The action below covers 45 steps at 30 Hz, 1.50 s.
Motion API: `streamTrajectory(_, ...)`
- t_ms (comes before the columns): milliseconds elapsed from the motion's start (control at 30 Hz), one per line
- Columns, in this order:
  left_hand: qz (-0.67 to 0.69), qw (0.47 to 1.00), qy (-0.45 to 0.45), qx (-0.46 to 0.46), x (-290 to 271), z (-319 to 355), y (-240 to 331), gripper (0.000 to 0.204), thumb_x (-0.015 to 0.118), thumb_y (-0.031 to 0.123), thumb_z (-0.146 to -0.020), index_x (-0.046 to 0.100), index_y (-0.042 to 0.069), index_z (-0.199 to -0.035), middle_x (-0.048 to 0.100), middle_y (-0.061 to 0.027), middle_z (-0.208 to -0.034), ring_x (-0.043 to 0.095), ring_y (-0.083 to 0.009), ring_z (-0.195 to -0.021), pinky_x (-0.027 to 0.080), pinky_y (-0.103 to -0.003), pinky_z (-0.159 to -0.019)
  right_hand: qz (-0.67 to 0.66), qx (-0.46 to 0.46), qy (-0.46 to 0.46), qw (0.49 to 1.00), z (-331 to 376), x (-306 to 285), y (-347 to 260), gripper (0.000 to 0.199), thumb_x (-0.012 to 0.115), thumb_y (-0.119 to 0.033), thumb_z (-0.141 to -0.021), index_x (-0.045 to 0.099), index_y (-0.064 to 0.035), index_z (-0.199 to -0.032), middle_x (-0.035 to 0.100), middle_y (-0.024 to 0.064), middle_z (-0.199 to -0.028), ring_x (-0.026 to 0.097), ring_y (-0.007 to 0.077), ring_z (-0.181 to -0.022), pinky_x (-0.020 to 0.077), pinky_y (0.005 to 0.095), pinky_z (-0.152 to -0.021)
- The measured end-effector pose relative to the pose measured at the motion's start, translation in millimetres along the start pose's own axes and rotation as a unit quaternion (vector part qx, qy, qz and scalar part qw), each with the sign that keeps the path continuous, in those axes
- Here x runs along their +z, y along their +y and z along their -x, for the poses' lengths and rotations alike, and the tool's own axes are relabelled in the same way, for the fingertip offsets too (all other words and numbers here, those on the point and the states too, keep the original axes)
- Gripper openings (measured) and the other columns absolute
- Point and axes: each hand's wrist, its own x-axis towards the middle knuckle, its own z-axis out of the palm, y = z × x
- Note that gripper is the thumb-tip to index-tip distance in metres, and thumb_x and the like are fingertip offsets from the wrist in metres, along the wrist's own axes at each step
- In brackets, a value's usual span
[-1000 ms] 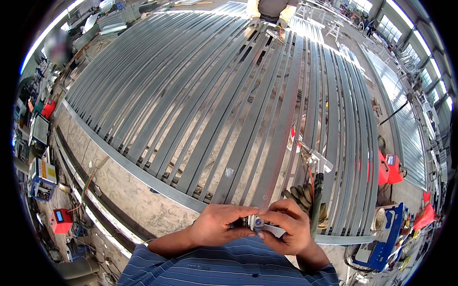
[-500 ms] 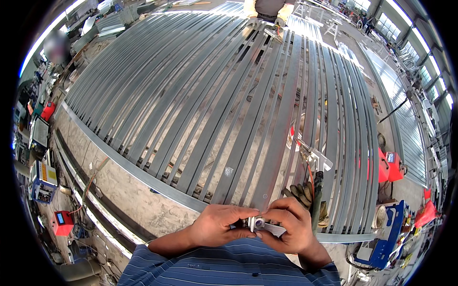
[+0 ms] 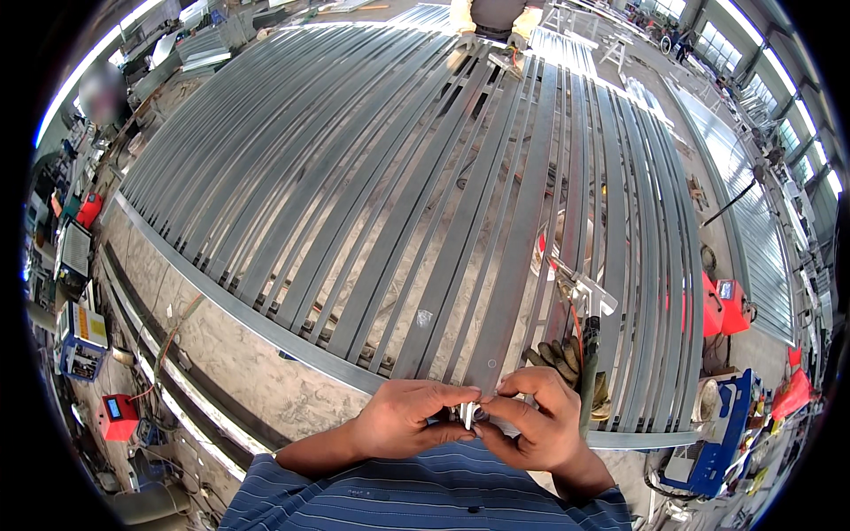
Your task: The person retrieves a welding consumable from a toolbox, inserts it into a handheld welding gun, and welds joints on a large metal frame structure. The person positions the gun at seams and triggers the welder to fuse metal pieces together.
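Between my two hands, close to my blue striped shirt, is a small pale metallic piece (image 3: 467,415) with a dark part at its right side. My left hand (image 3: 398,414) pinches it from the left with thumb and fingers. The fingertips of my right hand (image 3: 537,420) press together at its right side; its exact kind is too small to make out. Just beyond my hands lies a large frame of grey metal slats (image 3: 436,305). A dark work glove (image 3: 558,361) rests on the slats past my right hand.
A metal clamp-like tool (image 3: 589,296) with an orange cable lies on the slats. A red machine (image 3: 730,305) and blue case (image 3: 713,442) stand at right, another red box (image 3: 117,416) at left. At the frame's far end, a gloved person (image 3: 498,22) works.
The small piece has turned, so its round face, seen earlier, is now mostly hidden. My right fingers have shifted slightly around it, while my left hand stays nearly in place.
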Motion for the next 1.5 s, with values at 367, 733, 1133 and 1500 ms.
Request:
streamTrajectory(367,0.012,1.000,0.003,-0.006,2.0,2.7,-0.9,0.056,0.091,0.019,-0.078,0.068,0.006,-0.127,0.076,-0.0120,-0.106,0.077,-0.0269,-0.091,0.062,-0.034,-0.077,-0.040,-0.029,0.028,0.998,-1.6,0.7,2.0,0.036,0.084,-0.004,-0.065,0.076,-0.0054,-0.100,0.064,0.0074,-0.099,0.071,0.0265,-0.083,0.0587,0.0362,-0.069)
streamTrajectory(733,-0.014,0.999,-0.007,-0.028,7.9,-4.4,-0.2,0.055,0.092,0.017,-0.075,0.070,0.006,-0.125,0.076,-0.0105,-0.104,0.076,-0.0237,-0.083,0.060,-0.031,-0.069,-0.062,0.004,0.042,0.997,12.4,3.4,9.5,0.036,0.085,-0.005,-0.068,0.074,-0.0056,-0.102,0.065,0.0091,-0.102,0.069,0.0269,-0.087,0.0573,0.0352,-0.069)
streamTrajectory(1133,-0.021,0.991,0.001,-0.134,31.8,-21.9,-14.3,0.052,0.093,0.011,-0.073,0.072,0.003,-0.121,0.078,-0.0132,-0.103,0.078,-0.0175,-0.083,0.061,-0.028,-0.072,0.113,0.457,0.234,0.851,108.3,-35.5,226.8,0.043,0.071,-0.026,-0.091,0.063,0.0041,-0.122,0.067,0.0182,-0.112,0.068,0.0305,-0.094,0.0547,0.0409,-0.086)
streamTrajectory(1500,0.023,0.975,0.070,-0.208,53.9,-36.9,-25.1,0.053,0.091,-0.001,-0.074,0.071,-0.003,-0.123,0.078,-0.0101,-0.097,0.072,-0.0116,-0.084,0.058,-0.025,-0.072,0.084,0.651,0.025,0.754,158.2,-15.9,370.1,0.070,0.077,-0.044,-0.071,0.066,0.0055,-0.120,0.073,0.0271,-0.112,0.069,0.0432,-0.109,0.0544,0.0478,-0.094)
